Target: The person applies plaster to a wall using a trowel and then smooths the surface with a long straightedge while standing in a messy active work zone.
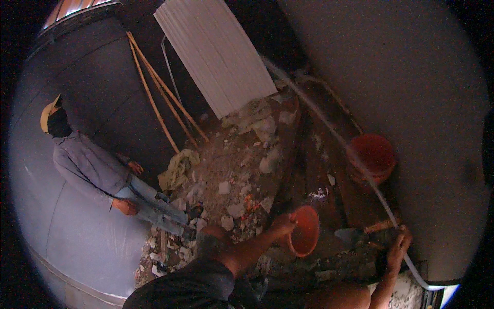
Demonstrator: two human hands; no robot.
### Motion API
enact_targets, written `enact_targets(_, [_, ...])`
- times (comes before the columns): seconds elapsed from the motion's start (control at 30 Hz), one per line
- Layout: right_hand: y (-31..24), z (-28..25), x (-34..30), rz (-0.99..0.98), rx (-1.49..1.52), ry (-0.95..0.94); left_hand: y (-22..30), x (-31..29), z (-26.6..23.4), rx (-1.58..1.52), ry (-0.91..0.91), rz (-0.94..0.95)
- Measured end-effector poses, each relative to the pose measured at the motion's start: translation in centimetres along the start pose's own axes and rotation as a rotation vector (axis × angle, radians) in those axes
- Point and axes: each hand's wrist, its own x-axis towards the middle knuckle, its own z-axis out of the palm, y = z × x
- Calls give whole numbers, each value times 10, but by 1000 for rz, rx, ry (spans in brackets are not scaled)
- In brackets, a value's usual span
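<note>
My left hand (283,226) is closed on the rim of a small orange bucket (304,233). The bucket is tilted, its round mouth turned partly toward me. Over to the right, my right hand (400,241) grips a long pale rail or pipe (339,138). That pipe slants from the far middle down to the lower right, where it bends. Past the pipe stands a larger red bucket (372,158), partly crossed by it. A trowel-like grey blade (348,236) lies between my two hands; dim light blurs its outline.
A person in a yellow cap (92,159) stands at the left by a grey wall (72,216). Broken rubble (234,198) covers the ground. Long wooden poles (159,92) lean near a pale corrugated sheet (216,56). A crumpled sack (177,169) lies at their foot.
</note>
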Motion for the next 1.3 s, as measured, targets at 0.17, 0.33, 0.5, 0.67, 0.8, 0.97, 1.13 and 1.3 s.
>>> enact_targets(0.17, [-19, 36, -19, -54, 30, -85, -54, -27, -63, -375, 50, -90])
enact_targets(0.33, [-37, 23, -8, -80, -58, -163, -11, -34, -52, -36, 37, -21])
enact_targets(0.5, [-37, 32, -4, -46, -98, 105, -8, -30, -57, 63, 81, 75])
enact_targets(0.67, [-35, 26, 2, -28, 61, -112, -8, -16, -45, -21, 40, -52])
enact_targets(0.8, [-35, 15, 6, -275, -324, 48, 40, -17, -43, -137, 17, 16])
enact_targets(0.97, [-186, 55, -16, 287, -27, -147, 6, -39, -99, 89, 79, -16])
enact_targets(1.13, [-83, 37, -6, -235, -840, -44, 41, -25, -89, -85, 34, -68])
enact_targets(1.3, [-89, 55, -4, 35, -794, -75, 27, -34, -118, -61, 58, 82])
